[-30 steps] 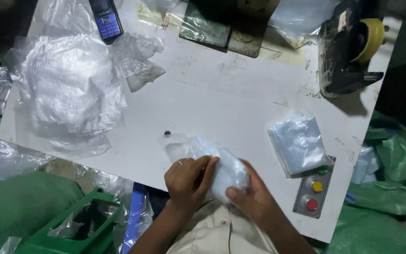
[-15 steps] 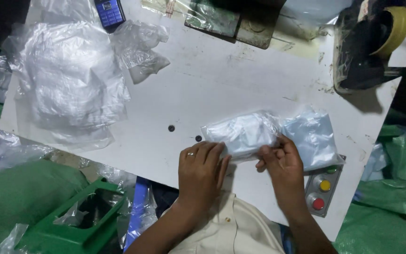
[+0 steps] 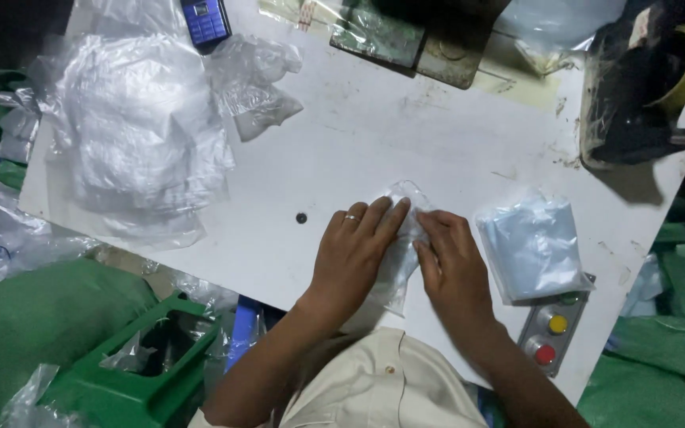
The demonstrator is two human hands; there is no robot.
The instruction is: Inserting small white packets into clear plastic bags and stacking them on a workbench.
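Note:
Both my hands lie flat on a clear plastic packet with pale blue contents (image 3: 400, 238) near the front edge of the white table (image 3: 406, 150). My left hand (image 3: 354, 254), with a ring on one finger, presses the packet's left side. My right hand (image 3: 453, 265) presses its right side. Most of the packet is hidden under my palms. Just right of my right hand lies a second, similar light blue packet (image 3: 533, 246).
A heap of clear plastic bags (image 3: 136, 135) fills the table's left part. A blue phone (image 3: 206, 20) lies at the back, a tape dispenser (image 3: 652, 79) at the back right. A button box (image 3: 552, 333) sits at the front right. A green crate (image 3: 132, 372) stands below left.
The packet was held up near my chest, then carried over the table beside the second packet. Now it lies on the table with both hands pressed flat on it.

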